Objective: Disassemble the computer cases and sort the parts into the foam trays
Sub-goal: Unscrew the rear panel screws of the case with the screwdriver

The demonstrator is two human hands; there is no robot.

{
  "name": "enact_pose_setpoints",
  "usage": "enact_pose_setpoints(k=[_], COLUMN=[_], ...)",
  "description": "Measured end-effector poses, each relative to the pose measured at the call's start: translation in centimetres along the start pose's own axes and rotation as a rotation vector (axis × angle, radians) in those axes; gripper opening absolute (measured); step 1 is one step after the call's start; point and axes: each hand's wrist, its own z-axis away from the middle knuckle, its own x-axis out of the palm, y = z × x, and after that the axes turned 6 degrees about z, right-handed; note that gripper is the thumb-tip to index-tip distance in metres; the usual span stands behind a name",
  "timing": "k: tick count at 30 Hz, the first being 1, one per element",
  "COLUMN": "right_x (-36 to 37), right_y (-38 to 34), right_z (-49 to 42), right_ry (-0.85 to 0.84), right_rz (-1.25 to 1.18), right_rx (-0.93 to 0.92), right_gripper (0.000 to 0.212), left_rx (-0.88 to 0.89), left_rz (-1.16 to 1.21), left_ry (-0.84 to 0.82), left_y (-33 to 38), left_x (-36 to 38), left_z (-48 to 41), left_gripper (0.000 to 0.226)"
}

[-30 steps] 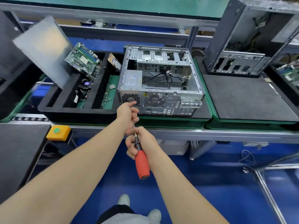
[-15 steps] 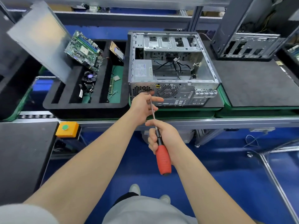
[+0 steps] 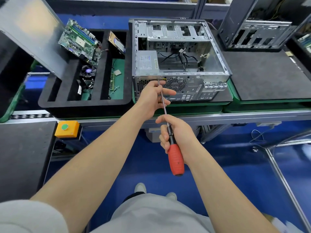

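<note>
An open grey computer case lies on a foam pad with its rear panel facing me; a power supply and loose black cables remain inside. My right hand grips a red-handled screwdriver. Its tip sits on a screw at the top of the rear panel, by the power supply. My left hand steadies the shaft between thumb and fingers, close to the panel. The black foam tray on the left holds a motherboard, a cooler fan, a drive and memory sticks.
A grey side panel leans over the tray's left end. A second stripped case stands at the back right behind a bare foam pad. A yellow button box sits on the bench rail at the left.
My view has dipped and moved closer. Both hands went forward, bringing the screwdriver tip up onto the rear-panel screw, and my left hand slid along the shaft toward the case.
</note>
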Motion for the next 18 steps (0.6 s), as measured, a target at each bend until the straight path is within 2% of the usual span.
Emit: enact_pose_setpoints(k=[18], right_x=[-0.35], right_y=[-0.22], right_z=[0.46], right_ry=[-0.001], right_rz=[0.075], right_rx=[-0.002], right_gripper=[0.022], left_rx=[0.014], left_rz=[0.002], left_ry=[-0.015], left_y=[0.61], left_x=[0.06], left_z=[0.43], left_gripper=[0.03])
